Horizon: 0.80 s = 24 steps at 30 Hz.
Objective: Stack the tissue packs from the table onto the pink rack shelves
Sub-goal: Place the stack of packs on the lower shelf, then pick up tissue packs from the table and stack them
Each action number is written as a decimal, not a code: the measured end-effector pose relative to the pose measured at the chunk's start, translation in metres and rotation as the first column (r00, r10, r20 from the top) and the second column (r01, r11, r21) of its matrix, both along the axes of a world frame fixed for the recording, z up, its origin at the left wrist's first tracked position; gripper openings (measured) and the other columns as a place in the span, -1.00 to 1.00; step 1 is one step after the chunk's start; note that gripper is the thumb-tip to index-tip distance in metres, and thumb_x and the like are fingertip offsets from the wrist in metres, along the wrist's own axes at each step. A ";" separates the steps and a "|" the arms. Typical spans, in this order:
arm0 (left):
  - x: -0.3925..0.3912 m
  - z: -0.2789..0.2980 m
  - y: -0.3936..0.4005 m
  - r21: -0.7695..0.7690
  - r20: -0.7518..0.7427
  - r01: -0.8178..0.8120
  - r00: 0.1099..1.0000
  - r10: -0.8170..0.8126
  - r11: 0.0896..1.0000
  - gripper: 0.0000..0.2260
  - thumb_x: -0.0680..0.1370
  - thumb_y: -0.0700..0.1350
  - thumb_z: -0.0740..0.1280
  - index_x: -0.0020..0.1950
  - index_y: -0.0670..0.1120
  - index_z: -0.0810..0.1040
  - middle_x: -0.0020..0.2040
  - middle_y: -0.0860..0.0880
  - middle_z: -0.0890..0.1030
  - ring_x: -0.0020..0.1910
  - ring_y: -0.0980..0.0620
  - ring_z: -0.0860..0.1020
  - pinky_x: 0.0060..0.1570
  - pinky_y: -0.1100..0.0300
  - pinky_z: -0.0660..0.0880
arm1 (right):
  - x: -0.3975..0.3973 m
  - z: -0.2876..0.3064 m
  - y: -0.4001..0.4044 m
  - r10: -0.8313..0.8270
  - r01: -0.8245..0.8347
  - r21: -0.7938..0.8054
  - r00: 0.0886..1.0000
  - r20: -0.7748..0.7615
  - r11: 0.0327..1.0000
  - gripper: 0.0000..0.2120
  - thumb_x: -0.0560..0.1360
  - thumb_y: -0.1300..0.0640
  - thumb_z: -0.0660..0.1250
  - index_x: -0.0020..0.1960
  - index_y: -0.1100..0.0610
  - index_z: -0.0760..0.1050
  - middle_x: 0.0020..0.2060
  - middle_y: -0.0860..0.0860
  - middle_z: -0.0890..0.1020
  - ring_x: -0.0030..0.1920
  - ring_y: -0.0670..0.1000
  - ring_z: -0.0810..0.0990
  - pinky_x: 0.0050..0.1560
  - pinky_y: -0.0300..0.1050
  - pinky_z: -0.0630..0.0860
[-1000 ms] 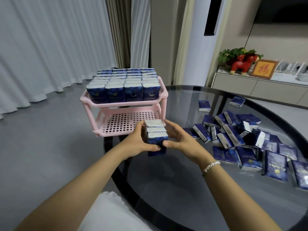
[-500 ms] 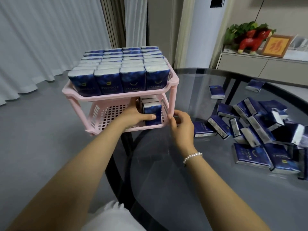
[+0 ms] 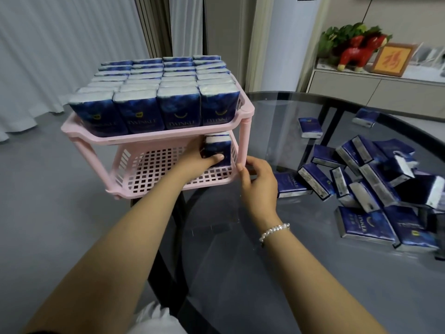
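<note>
White curtains [image 3: 60, 56] filled upper left of frame; grey floor below. Pink rack [image 3: 156, 138] stood left of centre on edge of round glass table [image 3: 301, 273]. Top shelf packed full with upright blue tissue packs [image 3: 159, 92]. Left hand [image 3: 192, 160] gripped small stack of packs [image 3: 218, 148] at right end of lower shelf. Right hand [image 3: 258, 182] at rack's front right post, fingers curled, grasp unclear. Loose packs [image 3: 366, 186] heaped at right of frame.

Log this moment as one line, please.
left hand: grips tissue packs, lower shelf right end | right hand: at rack post | top shelf: full
</note>
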<state>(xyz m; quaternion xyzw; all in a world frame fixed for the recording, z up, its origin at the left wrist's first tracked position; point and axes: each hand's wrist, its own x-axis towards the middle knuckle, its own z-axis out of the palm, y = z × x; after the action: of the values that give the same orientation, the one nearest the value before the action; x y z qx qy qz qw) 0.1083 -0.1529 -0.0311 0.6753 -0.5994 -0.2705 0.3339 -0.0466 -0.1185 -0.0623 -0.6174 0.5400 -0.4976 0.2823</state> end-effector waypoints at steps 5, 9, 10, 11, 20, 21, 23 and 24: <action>-0.009 0.000 0.003 -0.033 0.044 0.016 0.999 -0.015 0.999 -0.54 0.53 -0.15 0.34 0.41 -0.04 0.33 0.33 -0.04 0.49 0.30 -0.01 0.45 0.17 0.23 0.30 | 0.001 0.000 0.000 -0.006 0.006 -0.002 1.000 -0.003 1.000 -0.81 0.53 0.10 0.30 0.12 0.08 0.56 0.00 -0.08 0.54 -0.08 -0.14 0.52 -0.09 -0.33 0.41; -0.012 -0.002 0.003 -0.021 0.015 -0.031 0.999 0.031 0.999 -0.50 0.51 -0.13 0.35 0.42 0.00 0.29 0.32 -0.04 0.49 0.29 -0.03 0.46 0.16 0.20 0.34 | 0.000 -0.001 -0.001 -0.002 0.002 -0.006 1.000 0.003 1.000 -0.80 0.53 0.08 0.30 0.13 0.07 0.56 -0.01 -0.08 0.54 -0.07 -0.11 0.53 -0.11 -0.29 0.43; -0.012 -0.002 0.004 -0.016 0.005 -0.038 0.999 0.038 0.999 -0.49 0.50 -0.13 0.36 0.42 0.00 0.28 0.33 -0.04 0.49 0.29 -0.03 0.46 0.14 0.20 0.34 | 0.000 -0.001 -0.001 0.000 0.000 -0.009 1.000 0.001 1.000 -0.79 0.53 0.08 0.30 0.13 0.07 0.56 -0.02 -0.09 0.53 -0.07 -0.10 0.53 -0.11 -0.30 0.43; -0.012 -0.002 0.005 -0.013 0.000 -0.040 0.999 0.040 0.999 -0.47 0.50 -0.13 0.36 0.43 0.00 0.27 0.33 -0.03 0.48 0.29 -0.02 0.46 0.13 0.20 0.33 | 0.000 -0.001 -0.001 0.001 -0.001 -0.014 1.000 -0.003 1.000 -0.79 0.53 0.08 0.30 0.14 0.08 0.56 -0.02 -0.09 0.53 -0.07 -0.10 0.54 -0.12 -0.31 0.42; -0.017 0.007 0.027 -0.021 -0.061 -0.087 0.994 0.086 0.996 -0.48 0.51 -0.13 0.38 0.43 -0.06 0.27 0.33 -0.06 0.48 0.31 -0.03 0.43 0.10 0.25 0.29 | -0.001 0.002 0.005 0.024 -0.024 0.010 1.000 0.020 1.000 -0.74 0.54 0.13 0.27 0.22 0.07 0.53 0.03 -0.06 0.56 -0.02 -0.06 0.55 -0.01 -0.18 0.51; -0.018 0.007 0.030 -0.015 -0.070 -0.103 0.992 0.102 0.995 -0.49 0.51 -0.12 0.38 0.42 -0.07 0.28 0.33 -0.06 0.48 0.31 -0.04 0.44 0.10 0.24 0.30 | -0.002 0.003 0.007 0.029 -0.029 0.020 0.999 0.018 0.999 -0.73 0.55 0.14 0.26 0.24 0.06 0.52 0.05 -0.05 0.56 -0.01 -0.05 0.55 0.01 -0.17 0.51; -0.021 0.008 0.038 -0.032 -0.077 -0.126 0.989 0.123 0.992 -0.51 0.49 -0.11 0.39 0.38 -0.05 0.32 0.31 -0.05 0.51 0.30 -0.03 0.46 0.18 0.22 0.34 | -0.004 0.005 0.009 0.034 -0.034 0.030 0.999 0.001 0.999 -0.70 0.55 0.13 0.25 0.27 0.05 0.50 0.09 -0.04 0.59 0.03 -0.05 0.56 0.06 -0.13 0.52; -0.023 0.007 0.042 -0.055 -0.094 -0.124 0.989 0.119 0.991 -0.51 0.47 -0.08 0.41 0.36 -0.03 0.35 0.29 -0.04 0.52 0.29 -0.03 0.48 0.26 0.16 0.37 | -0.005 0.006 0.010 0.032 -0.032 0.033 0.999 -0.009 0.999 -0.70 0.55 0.12 0.24 0.27 0.04 0.50 0.09 -0.03 0.61 0.03 -0.05 0.57 0.08 -0.10 0.53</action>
<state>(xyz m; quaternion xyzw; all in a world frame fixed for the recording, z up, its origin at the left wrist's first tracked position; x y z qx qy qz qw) 0.0857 -0.1106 -0.0240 0.6872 -0.5495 -0.2614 0.3969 -0.0520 -0.1088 -0.0563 -0.6236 0.5395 -0.4811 0.2977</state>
